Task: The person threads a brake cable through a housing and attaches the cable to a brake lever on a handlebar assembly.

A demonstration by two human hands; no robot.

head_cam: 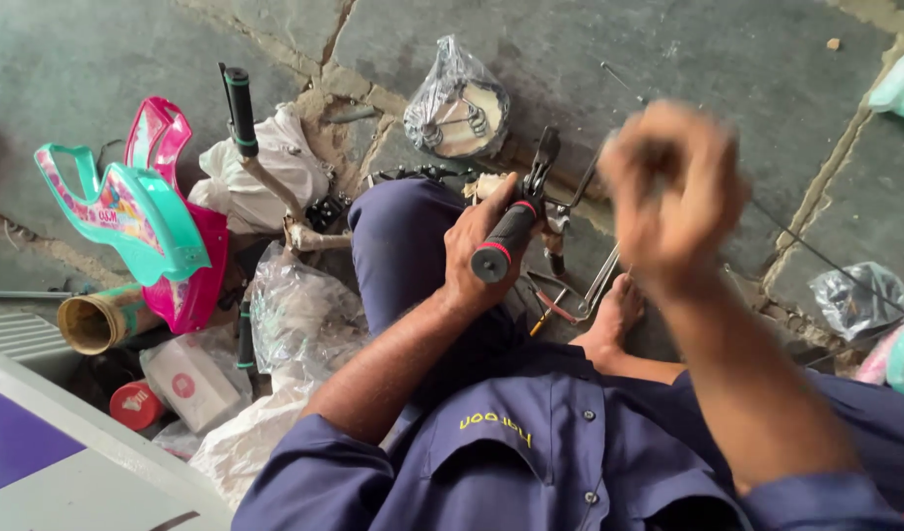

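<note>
My left hand (477,251) grips a black handlebar grip with red rings (506,241), held over my knee; a black brake lever (542,157) sticks up from its far end. Blurred by motion, my right hand (673,197) is raised to the right of the grip, its fingers curled. A thin dark cable (816,251) runs off from it to the right, but I cannot tell whether the fingers pinch it. My bare foot (614,315) rests on the stone floor below the right hand.
A second handlebar with a black grip (241,108) lies on white plastic at the left. Pink and teal plastic bike parts (147,211), a cardboard roll (98,320), a small box (191,379), plastic bags of parts (459,103) and loose metal rods (580,290) surround me.
</note>
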